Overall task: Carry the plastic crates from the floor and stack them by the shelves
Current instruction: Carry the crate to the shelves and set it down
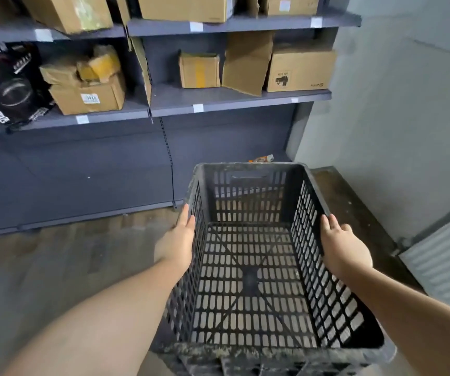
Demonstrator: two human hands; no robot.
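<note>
Cardboard boxes fill the grey metal shelves far ahead of and above the left hand, with a black printed carton leaning on the shelf further to its left. Below them runs the blank grey base panel of the unit, and the brown wooden floor spreads out under the left forearm.

The left hand lies flat against the outside of the left wall of a black slotted plastic crate, fingers straight and together, pointing away from the person, the fingertips reaching just up to the rim. The fingers are not curled over the edge; the palm presses on the wall.

Between the two hands the crate is open-topped and empty, floor planks showing through its slotted bottom. Its near rim is dusty and scuffed, and right below that rim a second black crate shows at the bottom edge of the view; whether the upper one rests on it or is held just above it cannot be told. Beyond the crate's far wall, ahead of both hands, a small orange and white wrapper lies at the foot of the shelves.

The right hand mirrors the left: it is pressed against the outside of the crate's right wall, fingers straight and laid up to the rim, thumb resting loosely apart on the outer side.

To the right of that hand a darker strip of floor runs along a pale grey wall, and a white ribbed panel stands at the right edge
</note>
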